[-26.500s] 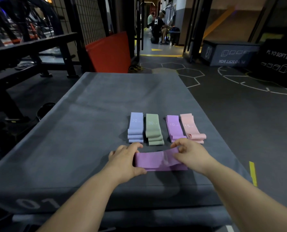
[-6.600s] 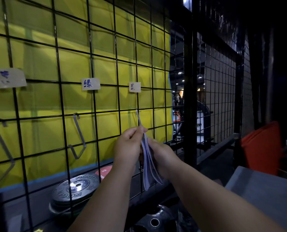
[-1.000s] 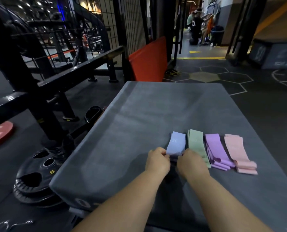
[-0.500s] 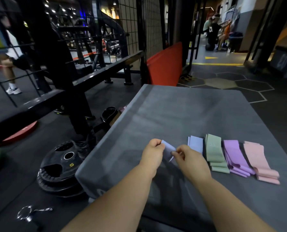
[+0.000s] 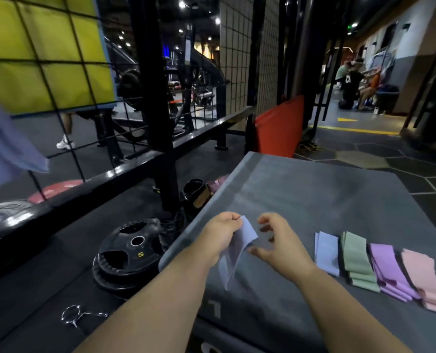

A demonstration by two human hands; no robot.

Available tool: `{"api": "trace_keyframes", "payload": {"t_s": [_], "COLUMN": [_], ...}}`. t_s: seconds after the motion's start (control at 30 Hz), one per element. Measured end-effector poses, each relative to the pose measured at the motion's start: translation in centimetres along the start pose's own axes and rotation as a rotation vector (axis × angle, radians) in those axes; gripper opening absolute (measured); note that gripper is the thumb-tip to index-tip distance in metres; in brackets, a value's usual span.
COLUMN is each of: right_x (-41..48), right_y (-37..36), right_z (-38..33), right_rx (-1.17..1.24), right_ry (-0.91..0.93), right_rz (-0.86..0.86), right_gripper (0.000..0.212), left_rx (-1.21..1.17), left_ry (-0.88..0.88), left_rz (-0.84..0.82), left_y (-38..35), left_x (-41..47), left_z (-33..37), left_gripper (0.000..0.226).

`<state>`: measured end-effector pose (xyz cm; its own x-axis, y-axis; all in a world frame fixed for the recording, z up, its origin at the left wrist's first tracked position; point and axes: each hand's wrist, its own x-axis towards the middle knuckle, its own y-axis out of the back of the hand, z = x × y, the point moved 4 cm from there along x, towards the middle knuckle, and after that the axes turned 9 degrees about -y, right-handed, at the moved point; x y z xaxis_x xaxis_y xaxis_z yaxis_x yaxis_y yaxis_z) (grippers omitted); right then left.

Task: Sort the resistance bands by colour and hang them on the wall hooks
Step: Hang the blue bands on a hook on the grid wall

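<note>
My left hand (image 5: 218, 236) pinches the top of a light blue band (image 5: 237, 250), which hangs down above the grey plyo box (image 5: 301, 194). My right hand (image 5: 279, 244) hovers just right of it, fingers loosely curled and not touching the band. On the box to the right lie four piles: blue bands (image 5: 327, 253), green bands (image 5: 357, 261), purple bands (image 5: 390, 271) and pink bands (image 5: 425, 278). At the far left a blue band (image 5: 5, 143) hangs on the wire grid wall (image 5: 66, 80), blurred.
A yellow mat (image 5: 46, 52) backs the grid. Black weight plates (image 5: 128, 253) and a spring collar (image 5: 79, 315) lie on the floor left of the box. A red mat (image 5: 279, 128) leans at the back. People sit far off at the right (image 5: 351, 82).
My view has swung left toward the grid wall. My left hand has lifted a blue band off its pile and carried it leftward; my right hand has let go of it.
</note>
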<state>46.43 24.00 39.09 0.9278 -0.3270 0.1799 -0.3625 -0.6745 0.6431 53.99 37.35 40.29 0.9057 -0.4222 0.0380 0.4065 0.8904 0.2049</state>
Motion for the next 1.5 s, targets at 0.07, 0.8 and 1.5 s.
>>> {"api": "trace_keyframes", "payload": {"t_s": [0.07,0.8,1.5], "right_x": [0.2,0.6,0.6], "right_y": [-0.3,-2.1,-2.8], "right_z": [-2.5,-23.0,-38.5], "right_rx": [0.028,0.302,0.687], "right_ry": [0.036,0.312,0.627], "right_rz": [-0.104,-0.294,-0.624], "right_gripper": [0.058,0.039,0.016], "left_rx": [0.028,-0.235,0.031], "left_ry": [-0.031,-0.302,-0.763], "left_rz": [-0.053,0.079,0.76], "left_y": [1.4,17.1,28.6], "left_x": [-1.0,-9.5,-17.5], "left_z": [1.3,6.2,16.5], "left_gripper": [0.01,0.041,0.008]}}
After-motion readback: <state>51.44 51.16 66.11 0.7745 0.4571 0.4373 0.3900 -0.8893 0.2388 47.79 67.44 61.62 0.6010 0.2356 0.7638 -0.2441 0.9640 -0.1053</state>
